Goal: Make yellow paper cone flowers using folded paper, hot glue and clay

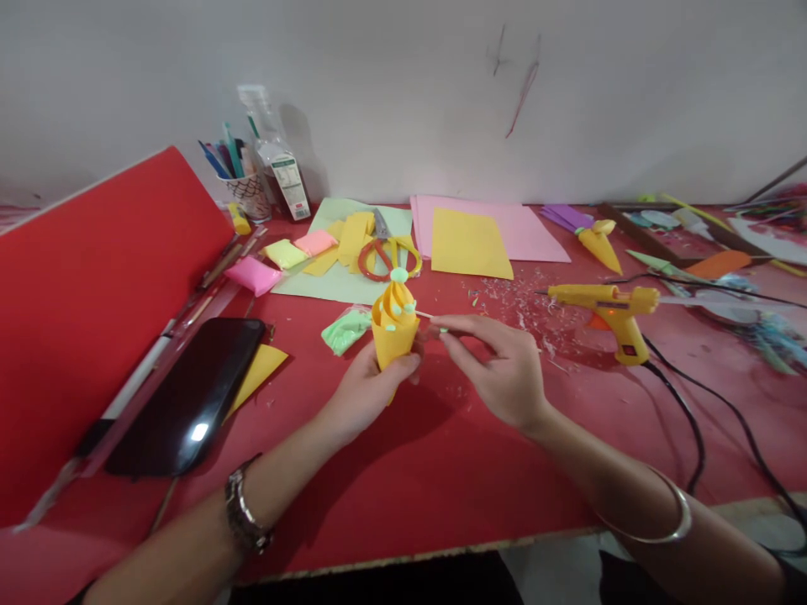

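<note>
My left hand [371,382] is wrapped round a yellow paper ice cream cone [394,336], held upright. Its swirled paper top carries pale green dots and a round pale green ball at the tip. Close on its right, my right hand [495,361] is closed in a pinch on a thin white stick [424,315], whose far end reaches the swirl. A small pale green bit shows at the right fingertips. Just left of the cone lies a clear packet of green clay [346,331]. Behind the cone are scissors [389,256] with red and yellow handles.
A yellow glue gun [614,311] with a black cable lies at right, near scattered scraps. Yellow and pink sheets [472,244] are at the back. At left are a phone [189,395], clay packets [253,275], a pen cup [248,195] and a bottle [283,172].
</note>
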A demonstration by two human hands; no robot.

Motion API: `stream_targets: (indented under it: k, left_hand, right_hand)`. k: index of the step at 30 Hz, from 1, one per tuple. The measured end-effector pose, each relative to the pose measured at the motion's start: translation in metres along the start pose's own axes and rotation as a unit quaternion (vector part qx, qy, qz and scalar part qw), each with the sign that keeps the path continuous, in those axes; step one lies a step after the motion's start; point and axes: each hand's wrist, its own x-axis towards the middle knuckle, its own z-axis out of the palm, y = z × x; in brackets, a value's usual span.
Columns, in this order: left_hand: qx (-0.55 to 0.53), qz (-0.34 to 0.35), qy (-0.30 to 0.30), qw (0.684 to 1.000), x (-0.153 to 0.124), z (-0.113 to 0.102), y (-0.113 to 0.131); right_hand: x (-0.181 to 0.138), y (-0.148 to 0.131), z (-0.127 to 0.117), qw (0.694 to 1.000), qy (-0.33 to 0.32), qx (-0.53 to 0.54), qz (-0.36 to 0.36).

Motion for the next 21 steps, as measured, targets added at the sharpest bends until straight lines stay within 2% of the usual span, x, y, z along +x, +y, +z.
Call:
stream_targets:
  k: [5,8,13,21]
  left_hand:
    - [0.056,0.005,-0.050,0.997,-0.0029,0.0022,0.0047]
    - [0.079,0.005,-0.063,0.995,-0.0028,0.0016,0.0038]
    - [0.087,0.018,-0.092,0.992,-0.0021,-0.0003,0.0004]
    - [0.100,0.028,-0.091,0.990,-0.0033,-0.0003,0.0039]
  right_hand:
    - [-0.0038,0.0012,0.0015,0.995,0.027,0.082,0.042]
    - [-0.0030,-0.0005,0.0002,0.996,0.045,0.072,0.012]
    - [0.0012,-0.0062,-0.0036,0.997,0.040,0.004,-0.067]
    - [-0.0005,-0.0063,-0.0042,0.996,0.036,-0.015,-0.080]
